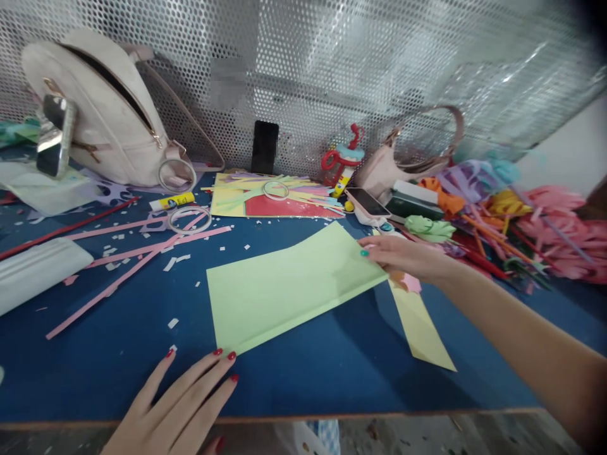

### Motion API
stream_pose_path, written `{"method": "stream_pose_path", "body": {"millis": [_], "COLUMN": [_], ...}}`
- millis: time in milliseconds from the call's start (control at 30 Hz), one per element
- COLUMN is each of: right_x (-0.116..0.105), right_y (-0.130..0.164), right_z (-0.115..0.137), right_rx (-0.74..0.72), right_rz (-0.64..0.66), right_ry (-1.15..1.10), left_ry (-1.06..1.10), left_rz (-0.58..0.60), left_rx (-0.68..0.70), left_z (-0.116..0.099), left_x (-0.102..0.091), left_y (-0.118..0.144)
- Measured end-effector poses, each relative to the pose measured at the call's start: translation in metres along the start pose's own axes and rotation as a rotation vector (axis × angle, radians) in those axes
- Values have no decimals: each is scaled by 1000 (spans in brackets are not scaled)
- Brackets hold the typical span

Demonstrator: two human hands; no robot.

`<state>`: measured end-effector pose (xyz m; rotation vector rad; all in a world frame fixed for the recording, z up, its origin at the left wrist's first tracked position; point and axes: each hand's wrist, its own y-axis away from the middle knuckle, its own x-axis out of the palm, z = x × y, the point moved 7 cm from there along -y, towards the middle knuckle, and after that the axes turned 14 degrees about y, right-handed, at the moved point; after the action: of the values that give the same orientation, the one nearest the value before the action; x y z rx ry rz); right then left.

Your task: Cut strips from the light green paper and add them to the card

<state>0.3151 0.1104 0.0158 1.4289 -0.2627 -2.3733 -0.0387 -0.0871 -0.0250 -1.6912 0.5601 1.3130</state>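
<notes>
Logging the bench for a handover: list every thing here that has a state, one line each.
Green paper sheet: flat on the table, far corner pinched.
Right hand: gripping that corner.
Left hand: flat, fingertips at the sheet's near corner.
Backpack: zip open, leaning on the mesh wall.
Glue stick: lying down, capped.
Smartphone: face up, screen dark.

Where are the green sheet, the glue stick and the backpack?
green sheet [289,287], head view, middle of the sheet
glue stick [171,201], head view, middle of the yellow tube
backpack [95,107], head view, front panel beside the zip
</notes>
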Motion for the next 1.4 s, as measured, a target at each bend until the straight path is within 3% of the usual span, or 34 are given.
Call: {"method": "stream_pose_path", "body": {"millis": [100, 200, 300, 433, 500, 633, 767, 867, 933, 1033, 1167, 1400], "right_x": [0, -16, -27, -23, -12, 13, 21, 24, 26, 26, 27, 25], "right_y": [-8, -27, -53, -91, -107, -117, -96, -74, -60, -45, -34, -29], "right_z": [19, 48, 92, 154, 182, 214, 201, 166, 139, 103, 79, 64], "right_rx": [-132, -242, -408, -551, -591, -635, -547, -408, -291, -113, 22, 166], "right_rz": [82, 44, 26, 18, -27, -153, -345, -333, -273, -205, -178, -171], "right_ry": [14, 184, 492, 639, 712, 800, 892, 963, 1003, 1032, 1009, 960], "left_ry": [69, 176, 232, 200, 173, 229, 360, 463, 515, 530, 367, 56], "left_rz": [27, 51, -59, 87, 138, 307, 410, 430, 380, 294, 298, 265], "left_rx": [59, 88, 76, 160, 206, 225, 177, 130, 16, -292, -591, -770], "left_z": [0, 1, 7, 16, 23, 41, 57, 67, 80, 107, 138, 176], "left_x": [-6, -17, -39, -47, -45, -20, 2, 5, 0, -6, -5, -21], "left_y": [0, -11, -34, -74, -93, -116, -115, -110, -111, -114, -109, -92]}}
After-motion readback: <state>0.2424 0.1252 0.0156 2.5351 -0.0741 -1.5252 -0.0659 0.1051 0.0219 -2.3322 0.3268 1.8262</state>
